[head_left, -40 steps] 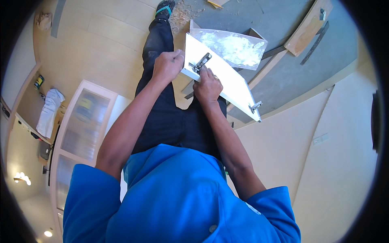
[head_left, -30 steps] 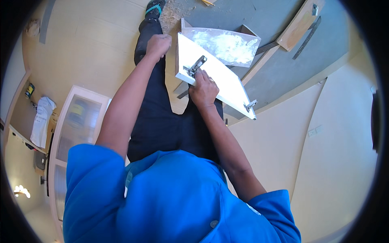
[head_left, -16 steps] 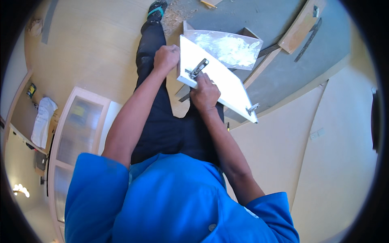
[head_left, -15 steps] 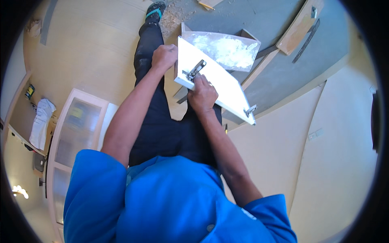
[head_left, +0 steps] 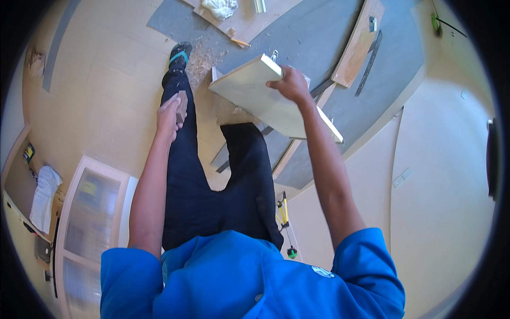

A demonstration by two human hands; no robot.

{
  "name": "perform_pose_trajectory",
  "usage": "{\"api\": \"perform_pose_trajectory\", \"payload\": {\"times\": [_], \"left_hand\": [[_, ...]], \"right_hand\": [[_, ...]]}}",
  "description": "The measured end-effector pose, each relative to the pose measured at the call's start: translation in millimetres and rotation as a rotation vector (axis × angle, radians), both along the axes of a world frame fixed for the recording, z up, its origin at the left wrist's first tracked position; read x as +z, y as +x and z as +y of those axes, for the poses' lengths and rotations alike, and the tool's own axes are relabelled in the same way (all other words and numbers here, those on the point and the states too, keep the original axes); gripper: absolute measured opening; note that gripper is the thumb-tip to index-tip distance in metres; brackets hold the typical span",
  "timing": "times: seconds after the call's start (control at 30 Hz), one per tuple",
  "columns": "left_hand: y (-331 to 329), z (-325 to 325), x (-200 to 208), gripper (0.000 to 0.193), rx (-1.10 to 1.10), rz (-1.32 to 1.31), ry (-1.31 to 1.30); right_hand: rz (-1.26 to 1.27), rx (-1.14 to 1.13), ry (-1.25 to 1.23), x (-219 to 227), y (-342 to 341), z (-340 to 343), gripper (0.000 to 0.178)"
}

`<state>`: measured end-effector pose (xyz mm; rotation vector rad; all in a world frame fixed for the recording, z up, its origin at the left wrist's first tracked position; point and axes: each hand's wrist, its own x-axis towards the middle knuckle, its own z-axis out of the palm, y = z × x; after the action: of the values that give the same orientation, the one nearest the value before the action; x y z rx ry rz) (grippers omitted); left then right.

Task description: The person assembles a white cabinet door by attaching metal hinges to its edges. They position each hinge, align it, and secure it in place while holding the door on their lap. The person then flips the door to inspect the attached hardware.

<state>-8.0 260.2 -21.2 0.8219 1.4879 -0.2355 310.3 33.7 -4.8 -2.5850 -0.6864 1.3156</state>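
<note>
My right hand (head_left: 292,85) grips the upper edge of a white cabinet door (head_left: 260,95), its thumb over the near face. The door stands tilted above the floor, in front of my right knee. A metal hinge (head_left: 274,55) sticks up behind its top corner. Held in my left hand (head_left: 168,118) is a small brown block (head_left: 181,108), over my left thigh and apart from the door. I cannot tell what the block is made of. Behind the door, the box with the white-smeared top is mostly hidden.
Wood shavings (head_left: 199,64) lie beside my left foot. Beyond are a pencil (head_left: 240,42) and a white cloth (head_left: 220,7). A wooden board (head_left: 357,48) and dark metal strip (head_left: 368,64) lie to the right. A frosted-pane door (head_left: 90,207) stands left; a yellow-black tool (head_left: 285,210) is right of my legs.
My right hand has moved from the hinge to the door's upper edge. The door has turned, its hinges now on the far side. My left hand has left its edge and moved left, showing the block.
</note>
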Motion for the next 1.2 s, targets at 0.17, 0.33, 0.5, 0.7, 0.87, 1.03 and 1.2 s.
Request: {"api": "perform_pose_trajectory", "payload": {"times": [0.17, 0.33, 0.5, 0.7, 0.87, 1.03, 1.2], "left_hand": [[-12, -19, -6, 0.051, -0.031, -0.077, 0.158], [-9, -32, 2, 0.047, -0.161, -0.047, 0.216], [-13, -34, -4, 0.047, -0.038, -0.09, 0.194], [-6, -36, -5, 0.047, -0.05, -0.043, 0.186], [3, -32, 0, 0.049, -0.084, -0.013, 0.188], [-1, -28, -7, 0.051, -0.061, -0.004, 0.159], [-1, -27, -5, 0.052, -0.111, 0.025, 0.144]], "right_hand": [[0.285, -0.13, 0.143, -77, 75, -4, 0.044], [0.387, -0.138, 0.09, -93, 91, 1, 0.041], [0.425, -0.164, 0.092, -88, 98, 7, 0.044], [0.413, -0.178, 0.092, -81, 95, 6, 0.043], [0.376, -0.158, 0.135, -72, 83, 6, 0.043], [0.311, -0.138, 0.115, -43, 61, 7, 0.045], [0.062, 0.054, 0.121, 15, -15, 22, 0.052]]}}
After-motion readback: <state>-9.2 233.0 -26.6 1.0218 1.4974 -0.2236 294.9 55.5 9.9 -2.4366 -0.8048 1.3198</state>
